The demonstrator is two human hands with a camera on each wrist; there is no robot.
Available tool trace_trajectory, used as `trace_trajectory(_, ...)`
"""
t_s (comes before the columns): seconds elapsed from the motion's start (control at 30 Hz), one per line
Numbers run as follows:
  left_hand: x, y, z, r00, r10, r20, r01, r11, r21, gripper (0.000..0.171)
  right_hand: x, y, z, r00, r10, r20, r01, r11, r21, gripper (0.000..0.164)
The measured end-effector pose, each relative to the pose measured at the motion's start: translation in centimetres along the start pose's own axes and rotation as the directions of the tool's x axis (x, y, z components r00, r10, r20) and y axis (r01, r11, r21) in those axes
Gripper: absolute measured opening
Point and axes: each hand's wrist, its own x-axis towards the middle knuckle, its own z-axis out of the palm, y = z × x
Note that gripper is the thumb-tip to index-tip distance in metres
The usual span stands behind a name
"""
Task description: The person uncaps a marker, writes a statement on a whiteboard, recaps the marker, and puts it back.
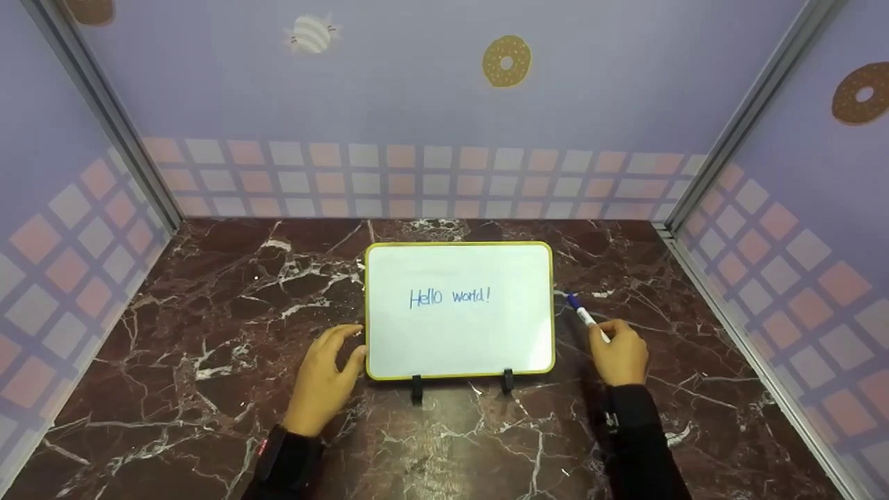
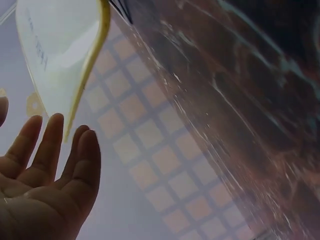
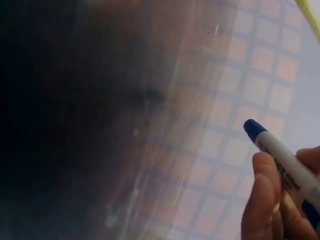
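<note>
A whiteboard (image 1: 460,333) with a yellow frame stands propped on two small black feet (image 1: 417,389), and "Hello world!" is written on it in blue. Beside its left edge is my left hand (image 1: 325,378), fingers loosely bent and fingertips right at the frame; in the left wrist view the palm (image 2: 45,200) holds nothing. On the other side, my right hand (image 1: 619,353) pinches a white marker (image 1: 585,316) between thumb and fingers. The marker's blue end (image 3: 254,129) points away from the hand, up and left toward the board's right edge.
Everything rests on a dark red marbled tabletop (image 1: 208,389). Lilac walls (image 1: 417,83) with pink and white checks close off the back and both sides, joined by grey metal corner strips (image 1: 750,111).
</note>
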Motion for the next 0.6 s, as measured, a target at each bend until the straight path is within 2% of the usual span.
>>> trace_trajectory(0.1, 0.0, -0.5, -0.1, 0.999, -0.023, 0.041, 0.021, 0.998, 0.063, 0.043, 0.5, 0.2, 0.0, 0.999, -0.001, 0.046, 0.003, 0.998, -0.055, 0.031)
trace_trajectory(0.23, 0.0, -1.0, -0.2, 0.998, -0.024, 0.066, 0.016, 0.992, 0.125, 0.046, 1.2, 0.5, -0.1, 0.993, 0.009, 0.116, 0.005, 0.992, -0.125, 0.032)
trace_trajectory(0.43, -0.1, -1.3, -0.1, 0.996, -0.026, 0.080, 0.014, 0.988, 0.153, 0.048, 1.8, 0.6, -0.1, 0.981, 0.031, 0.194, 0.005, 0.983, -0.185, 0.032)
trace_trajectory(0.6, -0.1, -1.3, 0.0, 0.995, -0.028, 0.093, 0.011, 0.984, 0.176, 0.048, 2.0, 0.7, 0.1, 0.961, 0.055, 0.270, 0.005, 0.976, -0.216, 0.031)
